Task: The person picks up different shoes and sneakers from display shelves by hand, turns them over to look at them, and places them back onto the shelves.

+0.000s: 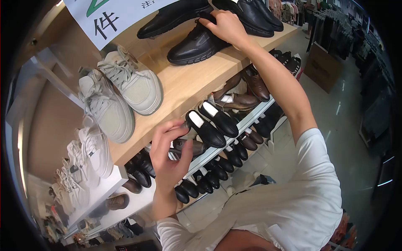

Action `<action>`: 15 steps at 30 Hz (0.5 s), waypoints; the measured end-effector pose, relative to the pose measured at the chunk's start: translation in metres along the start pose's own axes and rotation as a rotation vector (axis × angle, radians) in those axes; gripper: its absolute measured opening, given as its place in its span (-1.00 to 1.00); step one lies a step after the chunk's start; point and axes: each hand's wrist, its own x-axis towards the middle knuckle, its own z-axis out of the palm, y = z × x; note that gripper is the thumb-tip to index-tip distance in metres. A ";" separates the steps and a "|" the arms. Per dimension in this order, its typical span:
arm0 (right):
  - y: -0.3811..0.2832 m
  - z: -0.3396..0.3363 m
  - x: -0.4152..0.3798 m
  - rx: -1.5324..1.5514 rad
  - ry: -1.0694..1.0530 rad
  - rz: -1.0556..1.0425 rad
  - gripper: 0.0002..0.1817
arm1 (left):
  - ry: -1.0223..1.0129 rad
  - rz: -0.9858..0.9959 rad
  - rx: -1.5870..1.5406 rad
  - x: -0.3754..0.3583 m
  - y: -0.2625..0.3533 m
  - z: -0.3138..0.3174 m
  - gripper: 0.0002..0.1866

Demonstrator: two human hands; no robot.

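My L hand (pixel 166 167): thumb & fingertips apart, empty, beside black slip-on (pixel 212 135), lower rack (pixel 244 121). Black leather shoe (pixel 190 48): upright on wood shelf (pixel 180 83), long axis approx. along shelf, toe to L, most of its length L of my R hand (pixel 226 27). R nearer, touching collar; can't tell if clamped.

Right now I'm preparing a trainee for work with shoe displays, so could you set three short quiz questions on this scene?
1. Which hand touches a black shoe on the wooden shelf: (a) left or (b) right?
2. True or false: a pair of pale sneakers stands on that same shelf.
3. Fill in: the black slip-ons beside the left hand have ____ insoles.

Key: 1. b, the right hand; 2. true; 3. white.
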 end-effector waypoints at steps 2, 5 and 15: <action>0.007 -0.007 0.003 0.075 -0.041 -0.064 -0.43 | 0.013 -0.030 0.096 0.025 0.002 0.013 -0.68; 0.028 0.006 0.007 0.203 0.016 -0.229 -0.45 | 0.062 -0.015 0.274 0.071 -0.005 0.033 -0.53; 0.044 0.007 -0.016 0.687 0.358 -0.392 -0.78 | 0.480 -0.276 0.692 0.157 -0.053 0.105 0.11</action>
